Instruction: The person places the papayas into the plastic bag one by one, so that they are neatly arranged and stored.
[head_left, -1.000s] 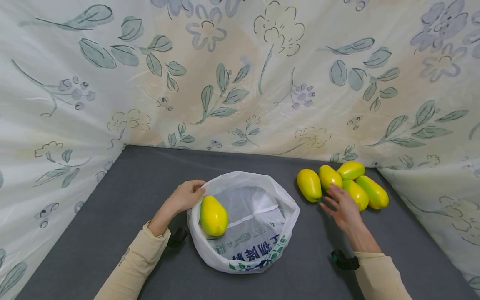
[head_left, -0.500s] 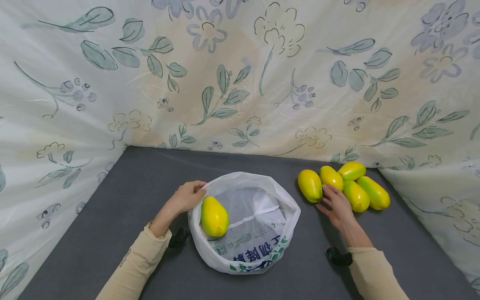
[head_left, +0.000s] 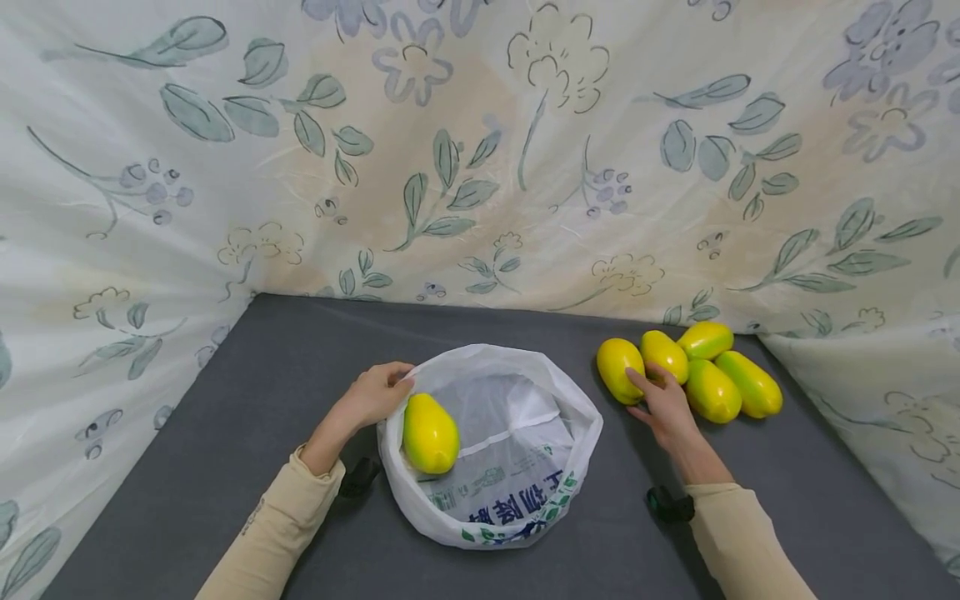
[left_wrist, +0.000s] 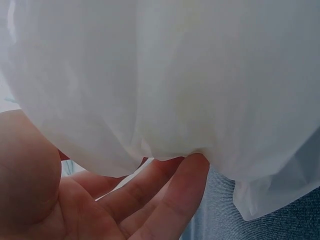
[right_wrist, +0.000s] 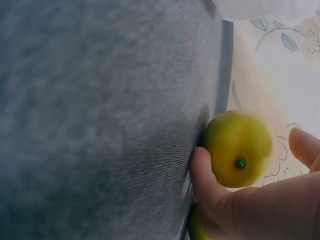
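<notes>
Pinching white bag (head_left: 480, 358) at its ten o'clock with left hand (head_left: 369, 395); reaching to yellow fruit (head_left: 616, 367) at bag's two o'clock with right hand (head_left: 669, 408), with fingers (right_wrist: 205, 175) half spread, not gripping

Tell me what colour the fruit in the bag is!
Mostly bright yellow; the fruit shows best in the head view.

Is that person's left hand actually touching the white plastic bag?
Touching. The left wrist view shows the left hand with a fingertip against the white plastic bag, no gap between them.
</notes>
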